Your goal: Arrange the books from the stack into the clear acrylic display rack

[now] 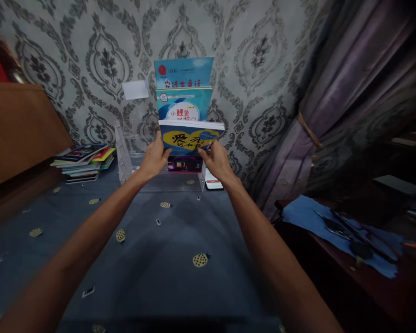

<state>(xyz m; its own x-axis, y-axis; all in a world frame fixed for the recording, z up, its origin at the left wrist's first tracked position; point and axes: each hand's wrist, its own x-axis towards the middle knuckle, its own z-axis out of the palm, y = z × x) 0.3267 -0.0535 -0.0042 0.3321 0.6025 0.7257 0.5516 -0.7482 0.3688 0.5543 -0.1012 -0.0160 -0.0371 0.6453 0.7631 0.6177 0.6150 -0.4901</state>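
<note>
Between my two hands is a blue book point(190, 137) with a yellow heart shape and black lettering on its cover. My left hand point(155, 156) grips its left side, thumb on the front cover. On the right side my right hand point(216, 159) holds it the same way. The book is in front of a clear acrylic rack point(124, 157). Behind it, a light-blue book point(203, 102) and a taller blue book point(184, 70) stand upright in rising steps. A dark book point(185, 165) shows low in the rack, partly hidden.
To the left lies a stack of books point(79, 163) on the dark patterned cloth point(142, 263). A phone point(214, 181) leans by the rack's right end. At right are a tied curtain point(294, 115) and a blue cloth point(308, 212) with eyeglasses and scissor-like tools.
</note>
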